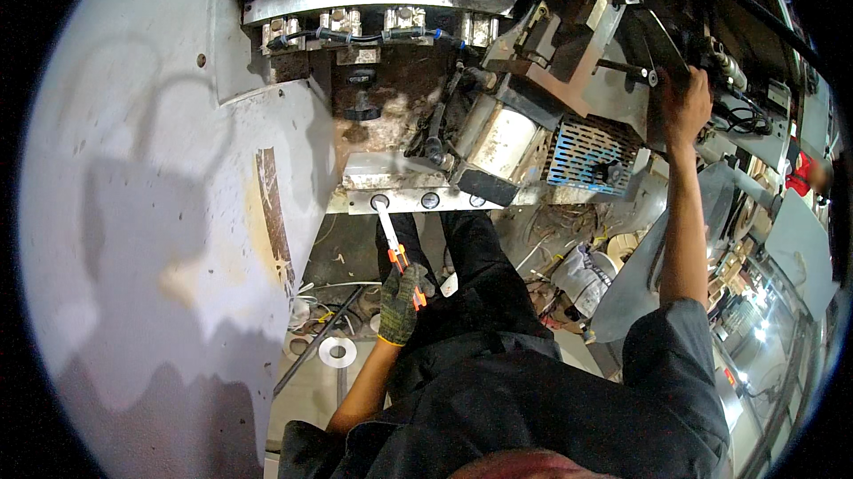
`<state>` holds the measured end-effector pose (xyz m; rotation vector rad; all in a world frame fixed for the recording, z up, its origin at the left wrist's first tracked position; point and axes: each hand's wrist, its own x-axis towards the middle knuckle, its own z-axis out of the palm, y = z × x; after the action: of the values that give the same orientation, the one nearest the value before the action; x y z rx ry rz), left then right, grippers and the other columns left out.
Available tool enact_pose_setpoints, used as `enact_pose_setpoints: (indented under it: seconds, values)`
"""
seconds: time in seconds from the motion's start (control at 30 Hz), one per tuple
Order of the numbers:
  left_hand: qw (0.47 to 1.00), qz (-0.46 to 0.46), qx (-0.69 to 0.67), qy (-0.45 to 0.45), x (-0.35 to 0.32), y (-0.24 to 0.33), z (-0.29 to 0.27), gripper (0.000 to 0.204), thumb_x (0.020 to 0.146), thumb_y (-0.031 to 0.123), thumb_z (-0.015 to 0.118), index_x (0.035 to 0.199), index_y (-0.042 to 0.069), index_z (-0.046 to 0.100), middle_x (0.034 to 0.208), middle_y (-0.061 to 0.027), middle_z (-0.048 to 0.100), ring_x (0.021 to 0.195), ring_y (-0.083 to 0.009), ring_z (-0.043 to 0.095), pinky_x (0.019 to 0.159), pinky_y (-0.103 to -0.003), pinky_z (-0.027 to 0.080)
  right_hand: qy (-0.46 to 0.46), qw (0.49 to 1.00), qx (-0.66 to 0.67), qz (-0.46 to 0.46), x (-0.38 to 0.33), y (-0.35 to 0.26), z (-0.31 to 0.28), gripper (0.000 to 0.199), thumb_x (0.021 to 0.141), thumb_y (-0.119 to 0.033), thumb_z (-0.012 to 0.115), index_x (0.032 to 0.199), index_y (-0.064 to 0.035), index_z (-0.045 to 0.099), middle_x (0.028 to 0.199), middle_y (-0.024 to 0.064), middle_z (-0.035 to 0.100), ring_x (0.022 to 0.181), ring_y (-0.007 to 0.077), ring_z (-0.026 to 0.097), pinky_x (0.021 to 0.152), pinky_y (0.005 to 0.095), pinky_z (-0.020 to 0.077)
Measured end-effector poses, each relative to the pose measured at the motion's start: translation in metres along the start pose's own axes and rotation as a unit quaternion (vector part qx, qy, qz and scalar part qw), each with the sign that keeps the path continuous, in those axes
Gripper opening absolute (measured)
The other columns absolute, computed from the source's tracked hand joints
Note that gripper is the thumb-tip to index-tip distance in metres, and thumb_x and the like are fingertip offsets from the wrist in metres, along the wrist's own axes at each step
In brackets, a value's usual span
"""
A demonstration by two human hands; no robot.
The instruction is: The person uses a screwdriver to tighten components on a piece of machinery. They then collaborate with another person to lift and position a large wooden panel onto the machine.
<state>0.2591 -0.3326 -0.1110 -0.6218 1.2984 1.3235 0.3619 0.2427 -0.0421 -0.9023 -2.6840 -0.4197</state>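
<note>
My left hand (402,306), in a dark green knit glove with a yellow cuff, is closed around an orange and white cutter knife (396,252). Its long pale end points up and away, reaching the white metal bar (362,203) with round holes along the machine's near edge. Far to the right, my bare right hand (689,115) is raised with its fingers curled at the edge of a dark metal plate (662,39) on the machine. The plate and the hand itself hide part of those fingers.
A blocky cylinder unit (502,137) and a slotted guard (586,155) stand between my hands. A large pale panel (151,239) rises at the left. Below lie a white ring-shaped roll (338,353), a dark rod (320,337) and loose scraps. A person in red (800,175) is at the far right.
</note>
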Motion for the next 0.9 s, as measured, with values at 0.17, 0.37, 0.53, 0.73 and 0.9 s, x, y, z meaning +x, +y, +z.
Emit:
enact_pose_setpoints:
  seconds: [0.17, 0.37, 0.53, 0.73, 0.9]
  values:
    - [1.0, 0.017, 0.007, -0.012, -0.005, 0.005, 0.01, 0.021, 0.098, 0.023, 0.054, 0.106, 0.005, 0.059, 0.078, -0.0016, 0.06, 0.066, -0.011, 0.057, 0.06, -0.026, 0.046, 0.049, 0.998, -0.022, 0.021, -0.004, -0.005, 0.009, 0.045, 0.074, -0.033, 0.075, 0.104, -0.0071, 0.054, 0.096, 0.011, 0.058, 0.086, 0.0337, 0.059, 0.066, 0.0428, 0.0442]
    - [0.998, 0.0, 0.057, 0.003, -0.006, 0.011, 0.018, 0.02, 0.098, 0.022, 0.053, 0.105, 0.004, 0.059, 0.079, -0.0018, 0.06, 0.067, -0.0109, 0.057, 0.061, -0.026, 0.046, 0.022, 1.0, -0.016, 0.012, 0.002, -0.012, -0.002, 0.055, 0.069, -0.042, 0.078, 0.103, -0.0071, 0.054, 0.094, 0.0103, 0.059, 0.084, 0.0328, 0.06, 0.067, 0.0426, 0.0429]
    - [0.999, -0.01, 0.024, -0.031, 0.004, -0.01, 0.011, 0.02, 0.098, 0.021, 0.053, 0.104, 0.004, 0.06, 0.08, -0.0019, 0.06, 0.069, -0.0112, 0.057, 0.063, -0.027, 0.046, 0.063, 0.995, -0.047, 0.064, 0.006, -0.024, 0.006, 0.049, 0.07, -0.037, 0.079, 0.096, -0.004, 0.054, 0.087, 0.0142, 0.057, 0.085, 0.0372, 0.057, 0.069, 0.0455, 0.0415]
    - [0.999, -0.027, 0.009, -0.027, 0.005, -0.015, 0.019, 0.021, 0.097, 0.021, 0.055, 0.105, 0.003, 0.06, 0.085, -0.0045, 0.063, 0.072, -0.0147, 0.059, 0.065, -0.03, 0.049, 0.078, 0.991, -0.054, 0.096, 0.008, -0.035, 0.009, 0.047, 0.071, -0.037, 0.078, 0.092, -0.0044, 0.053, 0.085, 0.0134, 0.055, 0.082, 0.0377, 0.056, 0.067, 0.0463, 0.0389]
    - [0.999, -0.025, -0.018, -0.035, 0.005, -0.019, 0.02, 0.021, 0.097, 0.021, 0.054, 0.106, 0.003, 0.06, 0.086, -0.0047, 0.063, 0.072, -0.0154, 0.059, 0.065, -0.029, 0.048, 0.098, 0.995, -0.008, 0.0, 0.004, -0.014, 0.011, 0.04, 0.074, -0.034, 0.075, 0.093, -0.0058, 0.053, 0.086, 0.012, 0.056, 0.084, 0.0358, 0.057, 0.066, 0.0446, 0.0388]
